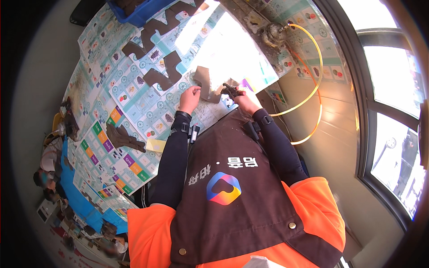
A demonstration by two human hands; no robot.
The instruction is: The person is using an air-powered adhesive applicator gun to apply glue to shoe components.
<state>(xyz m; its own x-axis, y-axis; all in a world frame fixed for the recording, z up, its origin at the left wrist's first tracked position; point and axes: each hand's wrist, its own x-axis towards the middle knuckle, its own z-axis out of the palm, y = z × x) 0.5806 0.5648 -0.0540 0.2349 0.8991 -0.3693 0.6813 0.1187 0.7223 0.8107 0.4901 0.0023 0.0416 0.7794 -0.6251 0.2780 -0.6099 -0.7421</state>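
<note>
A flat brown cut piece, bent in outline, lies on the paper-covered table in front of me. The fingers of my left hand are pinched together at its left edge. My right hand is closed around a dark hand tool with a red handle. The tool's tip reaches the right side of the brown piece; its exact kind cannot be made out. Strong sunlight washes out the table just beyond. To the left lies a similar brown U-shaped piece.
More brown pieces run in a row toward a blue bin. A brown stack and a yellow pad lie left. Yellow hose loops from a dirty metal fitting at right. Other people are far left.
</note>
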